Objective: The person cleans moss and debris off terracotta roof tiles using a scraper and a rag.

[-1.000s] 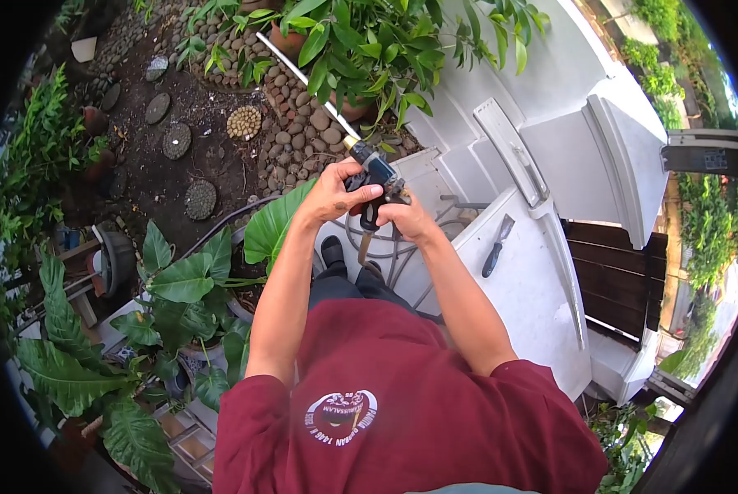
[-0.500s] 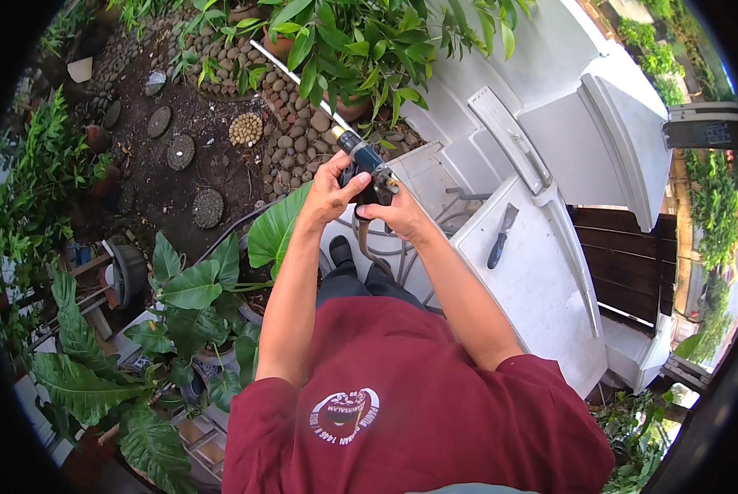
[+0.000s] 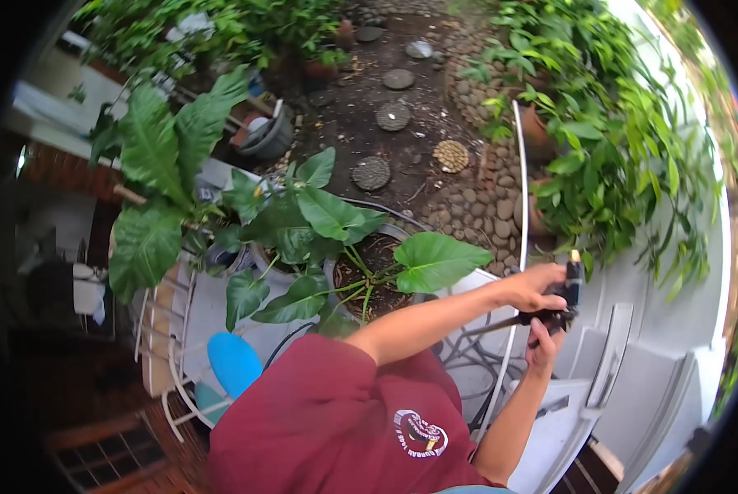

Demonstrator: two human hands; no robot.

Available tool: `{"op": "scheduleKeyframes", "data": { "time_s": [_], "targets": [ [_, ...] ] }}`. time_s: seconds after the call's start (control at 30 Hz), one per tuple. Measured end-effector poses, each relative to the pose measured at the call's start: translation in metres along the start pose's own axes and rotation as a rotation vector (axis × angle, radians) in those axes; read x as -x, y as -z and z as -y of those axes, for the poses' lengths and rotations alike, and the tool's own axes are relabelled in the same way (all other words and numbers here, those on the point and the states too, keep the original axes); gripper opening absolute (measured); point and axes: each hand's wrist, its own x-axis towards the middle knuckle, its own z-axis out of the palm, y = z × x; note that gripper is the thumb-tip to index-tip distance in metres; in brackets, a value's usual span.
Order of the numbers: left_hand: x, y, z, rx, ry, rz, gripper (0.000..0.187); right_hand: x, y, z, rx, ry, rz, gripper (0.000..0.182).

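Observation:
Both my hands are at the right side of the head view, around a dark spray gun (image 3: pixel 575 286) with a brass tip pointing up, away from me. My left hand (image 3: pixel 535 288) wraps over the near side of its black body. Just below, my right hand (image 3: pixel 542 342) is closed around its lower part, thumb raised against it. The fingers partly hide the handle. A dark hose (image 3: pixel 500 324) leads away to the left from beneath my hands.
Large-leaved potted plants (image 3: pixel 295 222) stand left of my arms. Leafy bushes (image 3: pixel 624 140) grow beside the white wall. A white pipe-like strip (image 3: pixel 523 181) runs past the pebbles. On a white ledge lies a scraper (image 3: pixel 554 405). A blue round seat (image 3: pixel 234 365) is at lower left.
My view and body have turned left, so my hands now appear farther right and lower. The spray gun stays in both hands, its tip now pointing nearly straight up in view.

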Motion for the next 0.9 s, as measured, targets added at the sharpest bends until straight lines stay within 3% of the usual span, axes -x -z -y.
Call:
{"op": "scheduleKeyframes", "data": {
  "time_s": [0.1,0.2,0.27,0.37,0.5,0.6,0.8,0.9],
  "targets": [
    [-0.003,0.004,0.003,0.017,-0.008,0.014,0.037,0.001,-0.021,0.019,0.017,0.077,0.083,0.058],
    [-0.007,0.010,-0.010,0.106,-0.029,-0.047,0.038,-0.013,-0.021,0.023,0.034,0.082,0.194,0.055],
    [-0.007,0.015,-0.010,0.074,0.022,-0.066,0.036,-0.023,-0.027,0.018,0.156,0.062,0.070,0.052],
    [-0.004,0.021,-0.006,0.127,0.072,-0.098,0.032,-0.024,-0.056,0.026,0.220,0.102,0.022,0.034],
    [-0.001,0.031,-0.008,0.125,0.154,-0.099,0.033,-0.027,-0.069,0.026,0.263,0.114,-0.008,0.032],
    [0.000,0.030,-0.005,0.186,0.081,-0.140,0.034,-0.027,-0.068,0.030,0.223,0.038,0.005,0.029],
    [-0.002,0.024,-0.013,0.292,0.143,-0.158,0.035,-0.029,-0.067,0.031,0.216,0.090,-0.036,0.028],
    [-0.004,0.024,-0.009,0.176,0.068,-0.161,0.036,-0.032,-0.054,0.030,0.198,0.078,-0.005,0.030]
  ]
}}
